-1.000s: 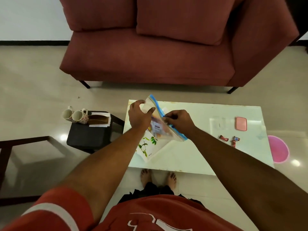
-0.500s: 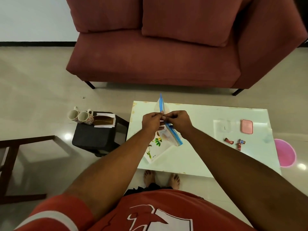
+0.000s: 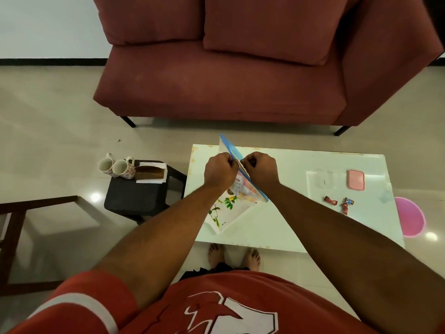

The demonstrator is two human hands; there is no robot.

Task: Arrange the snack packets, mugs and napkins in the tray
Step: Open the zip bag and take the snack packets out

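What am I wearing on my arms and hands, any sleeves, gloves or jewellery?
The left hand and right hand are bare: no gloves, rings or watch show. Forearms are uncovered. The red short-sleeved T-shirt has a white band near the left sleeve cuff and a white print on the chest. The right sleeve is out of view.

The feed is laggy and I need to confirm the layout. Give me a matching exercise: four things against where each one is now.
Things:
A bag
B mugs
C tray
D candies

Places:
1 on the stool
2 on the right part of the table
3 pinched by left hand and right hand
4 on the table, below the bag

Pairs: A-3, B-1, C-4, D-2
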